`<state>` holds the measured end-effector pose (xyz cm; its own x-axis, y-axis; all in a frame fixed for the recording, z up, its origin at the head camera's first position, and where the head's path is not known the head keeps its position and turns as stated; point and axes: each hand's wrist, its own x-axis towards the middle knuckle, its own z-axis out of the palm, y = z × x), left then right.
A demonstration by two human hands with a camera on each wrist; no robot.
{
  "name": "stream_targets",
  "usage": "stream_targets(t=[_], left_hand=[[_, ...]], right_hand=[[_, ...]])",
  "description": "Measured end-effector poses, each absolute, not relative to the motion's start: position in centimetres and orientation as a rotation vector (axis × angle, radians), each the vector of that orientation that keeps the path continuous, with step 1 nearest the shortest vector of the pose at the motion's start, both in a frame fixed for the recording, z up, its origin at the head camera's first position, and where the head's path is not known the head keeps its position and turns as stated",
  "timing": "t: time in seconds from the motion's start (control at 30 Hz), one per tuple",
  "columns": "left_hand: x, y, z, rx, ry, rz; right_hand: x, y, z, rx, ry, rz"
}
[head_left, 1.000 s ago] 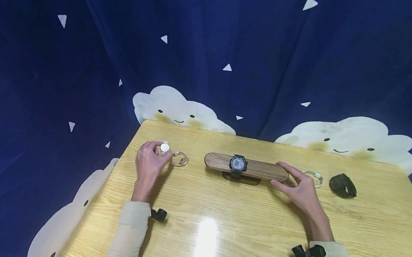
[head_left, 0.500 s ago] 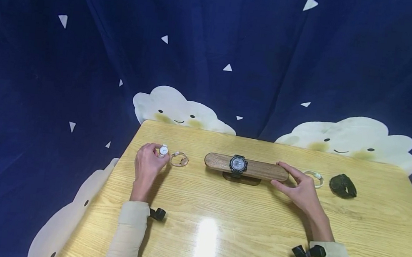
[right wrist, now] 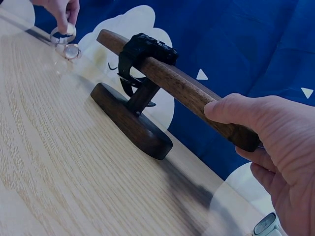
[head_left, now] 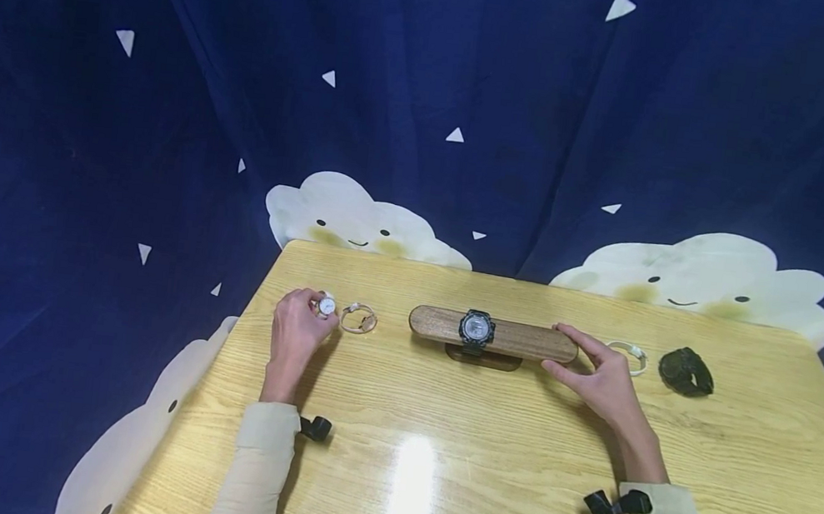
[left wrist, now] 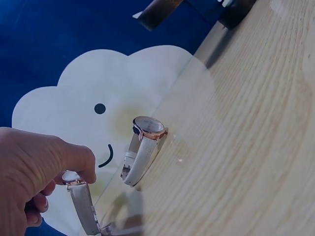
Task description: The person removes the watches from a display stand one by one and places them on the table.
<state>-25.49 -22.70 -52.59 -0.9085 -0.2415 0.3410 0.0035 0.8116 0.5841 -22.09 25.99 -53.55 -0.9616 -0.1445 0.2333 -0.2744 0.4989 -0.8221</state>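
My left hand (head_left: 297, 329) pinches a small white-strapped watch (head_left: 327, 306) between thumb and fingers near the table's left side; its strap (left wrist: 84, 209) hangs down in the left wrist view. Just right of it, a second white-strapped watch with a rose-gold case (left wrist: 142, 155) stands on the table, apart from the hand. My right hand (head_left: 605, 386) grips the right end of a wooden watch stand (head_left: 524, 341), thumb on the near side. A chunky black watch (head_left: 476, 328) is strapped around the middle of the stand's bar. The dark stand base (right wrist: 130, 123) rests on the table.
Behind the right hand lies another white watch (head_left: 643, 359), partly hidden. Farther right sits a dark strapped watch (head_left: 685, 371). The wooden table (head_left: 361, 453) meets a navy curtain (head_left: 415, 81) with cloud prints at its back edge.
My left hand has lowered the white watch slightly, bringing it closer to the table. The right hand and the stand have not moved.
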Motion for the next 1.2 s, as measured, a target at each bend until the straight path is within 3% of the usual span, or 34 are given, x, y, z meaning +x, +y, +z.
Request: stream_targets(t=[1.2], left_hand=[[-25.9,-22.8,-53.8,0.066,-2.591,-0.597]], right_hand=[[-22.0,26.0,-53.4,0.361,-2.613,1.451]])
